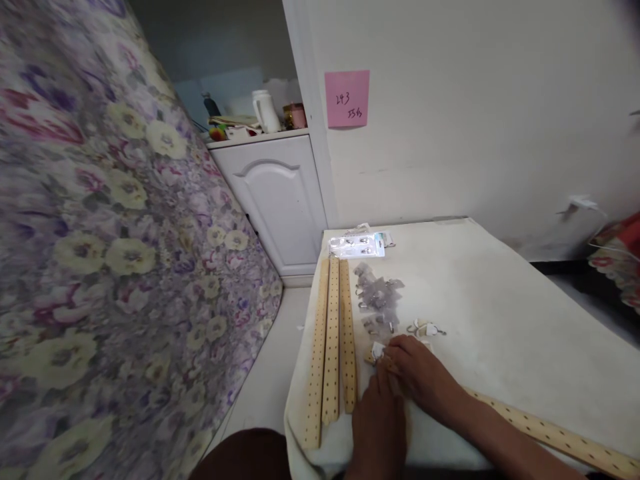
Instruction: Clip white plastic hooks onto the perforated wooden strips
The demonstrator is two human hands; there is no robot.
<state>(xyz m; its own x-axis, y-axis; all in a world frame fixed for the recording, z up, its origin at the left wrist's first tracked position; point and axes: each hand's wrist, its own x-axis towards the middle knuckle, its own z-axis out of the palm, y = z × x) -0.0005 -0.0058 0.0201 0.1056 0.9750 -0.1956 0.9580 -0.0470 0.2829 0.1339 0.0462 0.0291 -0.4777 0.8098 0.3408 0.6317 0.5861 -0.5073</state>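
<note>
A long, light wooden strip with dark holes (530, 423) runs diagonally beneath my right forearm, its far end under my fingers. At that end sits a small white-backed metal hook (379, 351). My left hand (379, 413) is closed, its fingertips pinched together at the hook. My right hand (417, 370) is closed over the strip's end from the right, thumb and finger near the hook. Part of the strip is hidden by my hands. Several hooks in clear wrapping (380, 297) lie just beyond, and loose white-and-metal hooks (425, 328) rest to the right.
Three perforated wooden strips (332, 333) lie side by side along the left of the cloth-covered table (480, 293). A clear hook package (357, 245) is at the back. A floral curtain (125, 267) hangs left. A white cabinet (277, 200) and wall stand behind.
</note>
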